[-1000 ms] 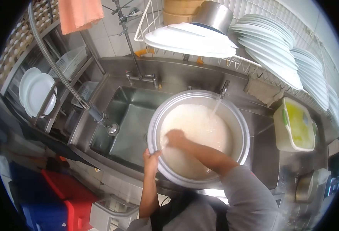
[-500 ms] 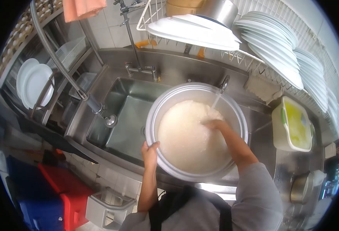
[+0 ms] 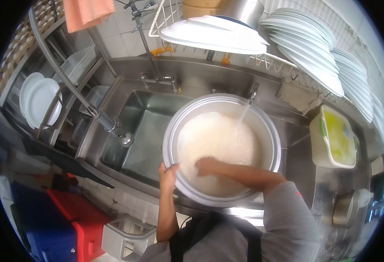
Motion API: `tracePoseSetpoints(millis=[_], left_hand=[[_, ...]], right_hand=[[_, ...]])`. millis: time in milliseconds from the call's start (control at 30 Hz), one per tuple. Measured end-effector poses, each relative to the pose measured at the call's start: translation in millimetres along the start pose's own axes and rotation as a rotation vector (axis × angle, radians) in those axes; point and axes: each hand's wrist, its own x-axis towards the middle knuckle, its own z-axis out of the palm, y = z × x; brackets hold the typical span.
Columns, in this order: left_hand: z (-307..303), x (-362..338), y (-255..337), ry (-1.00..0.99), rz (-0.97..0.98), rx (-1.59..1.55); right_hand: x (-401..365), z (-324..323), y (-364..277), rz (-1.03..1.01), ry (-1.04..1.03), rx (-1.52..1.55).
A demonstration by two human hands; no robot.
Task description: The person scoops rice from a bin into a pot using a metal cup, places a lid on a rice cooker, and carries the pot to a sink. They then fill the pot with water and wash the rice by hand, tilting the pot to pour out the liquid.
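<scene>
A large round metal pot (image 3: 170,144) stands at the sink's right side, full of cloudy white water over what looks like rice (image 3: 214,131). My left hand (image 3: 168,174) is closed on the pot's rim at the lower left, thumb over the edge. Inside the pot, my right hand (image 3: 207,167) dips into the cloudy water near the left front; its fingers are under the surface and blurred. Water runs from a curved faucet (image 3: 255,91) into the pot's back right part.
Left of the pot lies a steel sink basin (image 3: 146,139), with a spray hose head (image 3: 125,139) hanging over it. Plates (image 3: 303,48) fill a wire rack above. A pale tub (image 3: 334,137) with yellow-green contents stands on the right counter. Red and blue bins (image 3: 85,227) stand lower left.
My right hand has swept through the water from the pot's right side, near the faucet stream, to the left front. My left hand stays on the rim.
</scene>
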Motion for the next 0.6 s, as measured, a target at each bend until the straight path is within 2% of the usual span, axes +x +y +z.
tracePoseSetpoints(millis=[100,167,200,300,333,367,433,467,533,567,600], left_hand=[[-2.6,-1.8,2.8,0.014,-0.017,-0.012],[-4.8,-0.9,0.9,0.005,-0.021,-0.023],[-5.5,-0.6,-0.1,-0.006,-0.025,-0.037],[-2.5,-0.8,-2.3,-0.015,-0.024,-0.016],[-0.9,-1.0,-4.5,-0.017,-0.028,-0.020],[0.6,-1.4,-6.6,-0.016,0.012,-0.026],[3.4,-4.3,-6.4,-0.024,0.055,-0.030],[5.0,-6.6,-2.8,-0.013,0.056,-0.018],[6.8,-6.2,-0.6,-0.016,0.068,-0.007],[5.0,-5.7,-1.7,-0.009,0.053,-0.005],[3.2,-4.7,-3.3,-0.001,0.040,-0.003]], right_hand=[[34.3,1.9,54.4,0.141,0.333,-0.004],[28.7,-38.4,68.5,0.325,0.254,0.027],[33.6,-42.5,84.8,0.374,0.344,-0.011],[29.9,-68.4,126.4,0.504,0.454,0.237],[29.0,-71.1,150.7,0.508,0.451,0.234],[27.1,-71.1,178.5,0.300,0.453,0.316],[11.2,-64.2,216.7,0.096,0.459,0.394],[-0.7,-63.5,231.2,-0.038,0.517,0.098],[-2.9,-64.9,249.9,-0.161,0.576,-0.210],[4.0,-64.2,256.5,-0.328,0.457,0.297],[11.6,-64.3,266.3,-0.414,0.397,0.548]])
